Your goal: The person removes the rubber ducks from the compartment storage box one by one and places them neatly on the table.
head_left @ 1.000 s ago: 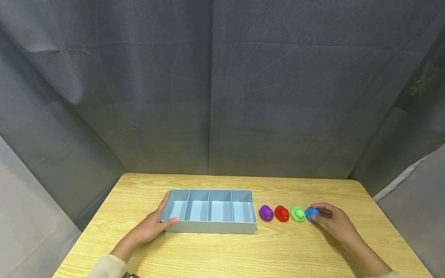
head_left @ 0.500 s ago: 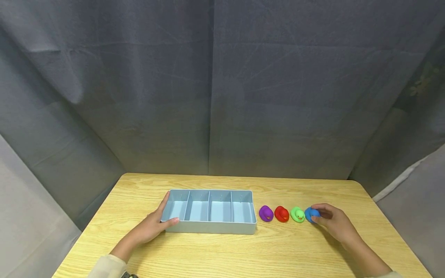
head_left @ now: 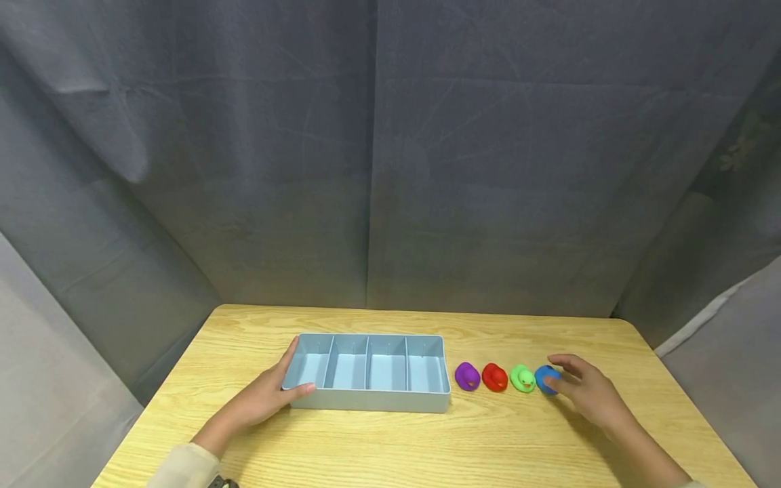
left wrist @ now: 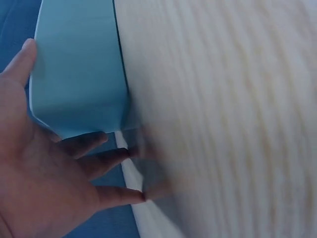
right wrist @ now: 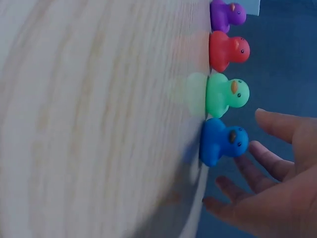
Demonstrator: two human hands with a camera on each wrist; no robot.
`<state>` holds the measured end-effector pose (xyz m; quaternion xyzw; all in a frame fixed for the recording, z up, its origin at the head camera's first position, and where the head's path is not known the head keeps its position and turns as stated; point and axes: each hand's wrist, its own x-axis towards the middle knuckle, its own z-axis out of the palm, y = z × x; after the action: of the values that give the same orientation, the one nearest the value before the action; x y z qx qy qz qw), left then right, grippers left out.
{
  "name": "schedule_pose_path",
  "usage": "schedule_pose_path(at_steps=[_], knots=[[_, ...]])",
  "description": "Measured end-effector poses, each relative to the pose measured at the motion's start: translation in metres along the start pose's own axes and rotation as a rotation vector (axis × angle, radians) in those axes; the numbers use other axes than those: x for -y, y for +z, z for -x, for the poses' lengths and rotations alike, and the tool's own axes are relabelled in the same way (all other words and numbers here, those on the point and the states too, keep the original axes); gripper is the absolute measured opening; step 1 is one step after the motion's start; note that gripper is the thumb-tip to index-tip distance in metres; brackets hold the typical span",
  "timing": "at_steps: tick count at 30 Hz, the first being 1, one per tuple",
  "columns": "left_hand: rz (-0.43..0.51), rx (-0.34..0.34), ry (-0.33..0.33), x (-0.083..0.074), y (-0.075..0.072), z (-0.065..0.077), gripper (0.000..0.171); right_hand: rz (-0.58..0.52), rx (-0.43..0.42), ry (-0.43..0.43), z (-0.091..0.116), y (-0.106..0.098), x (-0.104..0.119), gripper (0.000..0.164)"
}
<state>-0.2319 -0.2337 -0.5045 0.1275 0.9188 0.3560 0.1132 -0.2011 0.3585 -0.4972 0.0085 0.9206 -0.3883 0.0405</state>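
In the head view a pale blue tray point(head_left: 369, 401) with several compartments lies on the table. My left hand point(head_left: 264, 400) rests at its left end, thumb on the front rim and fingers along the end wall. The left wrist view shows those fingers point(left wrist: 111, 196) spread and fairly straight by the tray's corner point(left wrist: 79, 99). To the right of the tray stands a row of rubber ducks: purple point(head_left: 467, 376), red point(head_left: 495, 377), green point(head_left: 523, 378) and blue point(head_left: 548, 379). My right hand point(head_left: 588, 393) hovers beside the blue duck, fingers parted, with a visible gap from it in the right wrist view.
The wooden table point(head_left: 378, 447) has rounded far corners. Grey curtains point(head_left: 366, 169) hang behind it and along both sides. A watch point(head_left: 222, 482) shows at the left sleeve point(head_left: 186, 466).
My right hand's fingers have parted from the blue duck, which stays at the row's right end. The left hand and tray hold their places.
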Motion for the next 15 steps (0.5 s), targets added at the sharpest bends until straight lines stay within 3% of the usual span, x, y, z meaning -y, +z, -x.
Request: schedule_pose_path(at_steps=[4, 9, 15], knots=[[-0.024, 0.000, -0.002, -0.006, -0.003, 0.001, 0.102, 0.125, -0.012, -0.078, 0.005, 0.003, 0.012, 0.070], [-0.095, -0.019, 0.027, -0.015, -0.005, 0.006, 0.097, 0.191, -0.058, -0.179, 0.012, 0.010, 0.027, 0.070], [-0.247, -0.098, 0.052, -0.024, -0.005, 0.011, 0.094, 0.262, -0.080, -0.187, 0.016, 0.020, 0.044, 0.078]])
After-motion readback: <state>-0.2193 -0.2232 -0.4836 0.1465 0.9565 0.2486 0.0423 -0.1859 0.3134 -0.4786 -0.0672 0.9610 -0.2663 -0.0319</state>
